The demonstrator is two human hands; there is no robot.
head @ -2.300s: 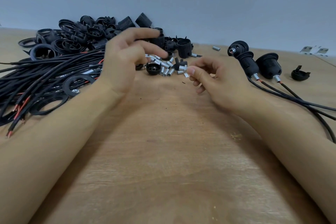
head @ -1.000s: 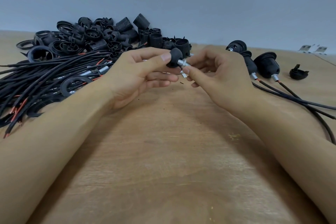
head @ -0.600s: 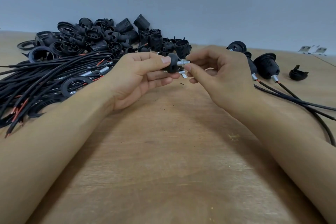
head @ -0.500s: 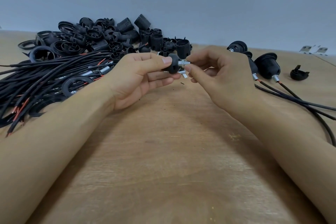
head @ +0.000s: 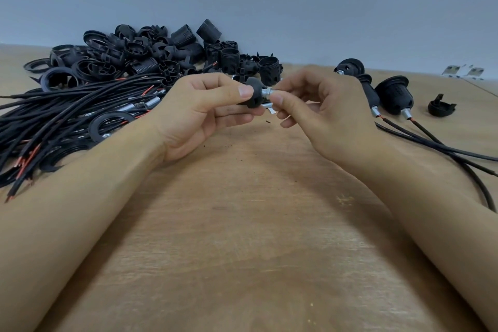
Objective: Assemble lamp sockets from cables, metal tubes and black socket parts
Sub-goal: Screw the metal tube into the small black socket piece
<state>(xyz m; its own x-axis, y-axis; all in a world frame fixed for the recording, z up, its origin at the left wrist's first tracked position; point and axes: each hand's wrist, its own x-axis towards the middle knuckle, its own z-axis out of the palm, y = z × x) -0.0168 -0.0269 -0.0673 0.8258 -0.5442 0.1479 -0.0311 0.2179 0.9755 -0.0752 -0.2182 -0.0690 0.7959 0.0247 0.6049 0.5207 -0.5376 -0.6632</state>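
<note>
**A:** Your left hand [head: 204, 110] pinches the black socket cap [head: 254, 96] between thumb and forefinger, just above centre of the frame, lifted off the wooden table [head: 248, 224]. I'd guess you hold it sideways so its neck faces your other hand.

**B:** And the right?

**A:** Your right hand [head: 323, 113] pinches the metal tube [head: 266, 93] with its fingertips, the tube's end touching the cap's neck. Gripping it that lightly probably lets you twist it in. How deep it sits, I cannot tell.

**B:** Where's your stock?

**A:** No bins or trays show; everything lies loose on the table. The pile of black socket parts [head: 151, 56] fills the upper left, against the wall. The cables [head: 67, 116] fan out at centre left, bare ends toward the left edge. One or two more silver tubes peek out behind your fingers.

**B:** Anything finished?

**A:** At the upper right, the assembled sockets [head: 388, 94] lie with their cables trailing to the right edge, probably set apart so you don't mix them with raw parts. A loose black piece [head: 440, 108] sits just beyond them.
</note>
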